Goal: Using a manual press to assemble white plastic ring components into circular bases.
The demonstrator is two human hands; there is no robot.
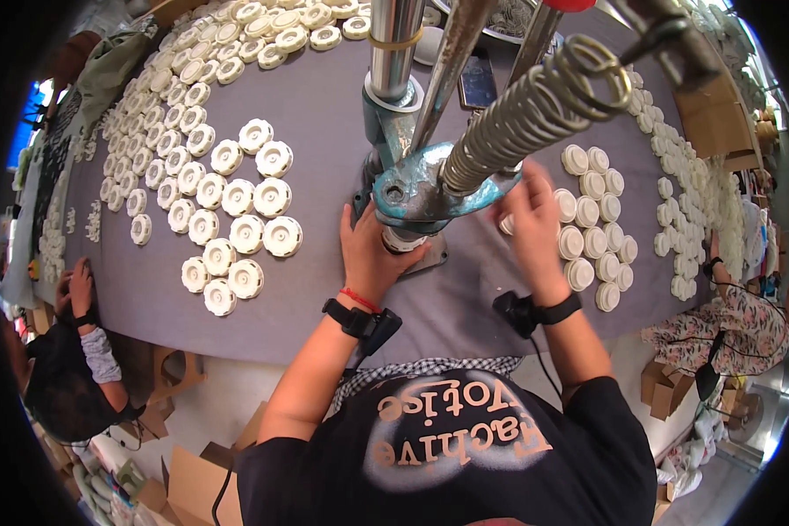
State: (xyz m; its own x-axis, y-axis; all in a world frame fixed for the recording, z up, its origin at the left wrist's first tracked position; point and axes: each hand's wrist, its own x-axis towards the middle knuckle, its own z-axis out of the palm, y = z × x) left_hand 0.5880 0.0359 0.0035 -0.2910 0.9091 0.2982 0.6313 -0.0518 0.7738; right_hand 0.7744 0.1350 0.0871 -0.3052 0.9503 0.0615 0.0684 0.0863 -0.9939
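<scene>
Discs (228, 215), white and ridged, are lying in loose rows at nine o'clock on the grey table (324, 114), well apart from the press (416, 188) at the centre. At the far left edge another person's hand (81, 285) is resting on the table rim.

Moving right, the left hand (373, 254) is reaching up under the press head at about six o'clock of it, fingers curled around the pale part (401, 238) seated on the base; the grip is looking narrow, though the teal casting is hiding the fingertips, so I cannot tell how firmly it is closing. The right hand (524, 219) is working at four o'clock of the press, fingers pinched on a small white cap (507, 224), just beside the part. At three o'clock, caps (592, 223) are standing in neat columns, near that hand.

Judging from this, the loading step is under way: one piece is being seated while the next is being brought in. The following move is calling for both pieces to sit square under the ram and for fingers to be clear of it.
</scene>
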